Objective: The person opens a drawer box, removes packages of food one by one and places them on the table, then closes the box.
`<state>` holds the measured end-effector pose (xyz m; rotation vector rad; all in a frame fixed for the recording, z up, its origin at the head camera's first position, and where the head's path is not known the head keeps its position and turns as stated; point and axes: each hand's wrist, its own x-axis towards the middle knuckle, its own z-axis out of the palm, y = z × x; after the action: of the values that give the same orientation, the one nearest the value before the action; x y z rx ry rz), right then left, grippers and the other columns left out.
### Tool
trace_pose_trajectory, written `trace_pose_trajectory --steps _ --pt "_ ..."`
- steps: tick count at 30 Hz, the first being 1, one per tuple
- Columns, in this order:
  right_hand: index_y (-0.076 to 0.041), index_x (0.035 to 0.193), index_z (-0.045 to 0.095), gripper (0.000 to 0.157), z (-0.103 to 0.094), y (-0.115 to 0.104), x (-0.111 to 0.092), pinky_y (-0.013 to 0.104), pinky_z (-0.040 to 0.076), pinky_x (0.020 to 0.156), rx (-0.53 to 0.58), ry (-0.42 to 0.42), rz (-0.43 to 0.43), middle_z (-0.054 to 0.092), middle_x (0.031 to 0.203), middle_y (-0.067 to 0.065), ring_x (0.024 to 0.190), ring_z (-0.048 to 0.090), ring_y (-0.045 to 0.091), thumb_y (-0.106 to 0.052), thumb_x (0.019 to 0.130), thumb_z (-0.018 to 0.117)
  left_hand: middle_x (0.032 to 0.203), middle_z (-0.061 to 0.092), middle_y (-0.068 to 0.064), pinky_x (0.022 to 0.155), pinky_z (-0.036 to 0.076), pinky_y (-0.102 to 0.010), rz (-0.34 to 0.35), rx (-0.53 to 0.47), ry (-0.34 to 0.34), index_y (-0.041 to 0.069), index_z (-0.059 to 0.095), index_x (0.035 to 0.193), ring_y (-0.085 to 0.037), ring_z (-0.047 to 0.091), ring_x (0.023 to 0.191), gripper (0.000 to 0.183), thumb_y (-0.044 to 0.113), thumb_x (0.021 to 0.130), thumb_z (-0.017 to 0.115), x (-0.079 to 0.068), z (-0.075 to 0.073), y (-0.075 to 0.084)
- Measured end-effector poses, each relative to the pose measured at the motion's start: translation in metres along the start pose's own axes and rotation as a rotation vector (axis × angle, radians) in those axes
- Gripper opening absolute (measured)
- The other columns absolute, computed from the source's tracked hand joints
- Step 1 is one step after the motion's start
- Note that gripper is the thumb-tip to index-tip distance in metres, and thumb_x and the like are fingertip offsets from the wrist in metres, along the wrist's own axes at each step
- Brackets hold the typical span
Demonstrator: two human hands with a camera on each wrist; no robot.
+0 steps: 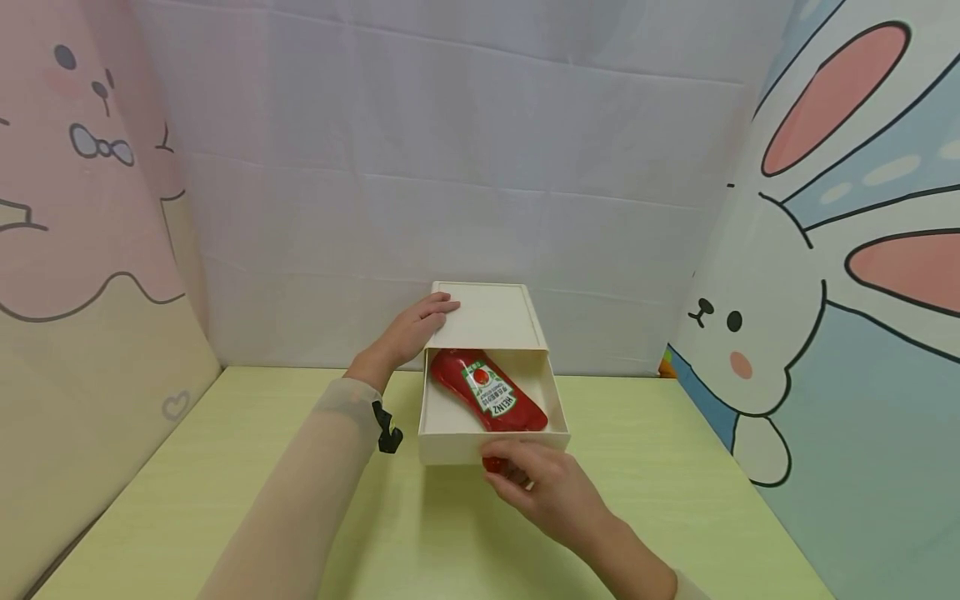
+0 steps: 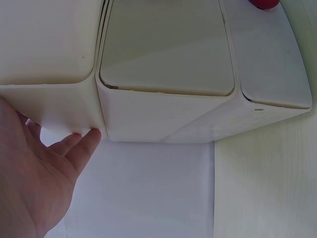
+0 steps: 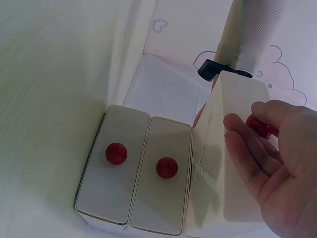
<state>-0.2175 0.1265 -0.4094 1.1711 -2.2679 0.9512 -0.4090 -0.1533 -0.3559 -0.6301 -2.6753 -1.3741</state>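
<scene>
A small white drawer cabinet [image 1: 495, 315] stands on the table, its top drawer [image 1: 452, 450] pulled out toward me. Inside the drawer a red ketchup bottle [image 1: 495, 393] with a Heinz label lies on its side, diagonally. My left hand [image 1: 408, 335] rests on the cabinet's upper left edge, fingers extended over the top. With thumb and fingers my right hand [image 1: 546, 490] pinches the red round knob [image 1: 492, 465] on the drawer front. Two lower drawers, each with a red knob [image 3: 116, 153], appear closed in the right wrist view.
The pale green table [image 1: 285, 467] runs back to a white cloth wall [image 1: 465, 208]. Printed side panels stand at both sides, with a rabbit [image 1: 750, 333] on the right one. A black strap [image 1: 387, 429] sits at my left wrist.
</scene>
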Motion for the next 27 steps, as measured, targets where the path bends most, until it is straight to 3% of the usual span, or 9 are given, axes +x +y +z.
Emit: trace_pose_trajectory --steps 27 --pt "-0.007 0.119 0.076 0.033 -0.0004 -0.0020 -0.0050 0.009 0.058 0.073 0.019 0.000 -0.066 0.080 0.106 0.001 0.081 0.072 0.000 0.004 0.090 0.086 0.183 0.027 -0.007 0.139 0.016 -0.060 0.003 -0.009 0.010 0.013 0.053 0.165 -0.034 0.015 0.173 0.052 0.027 0.117 0.038 0.0000 0.0006 -0.0022"
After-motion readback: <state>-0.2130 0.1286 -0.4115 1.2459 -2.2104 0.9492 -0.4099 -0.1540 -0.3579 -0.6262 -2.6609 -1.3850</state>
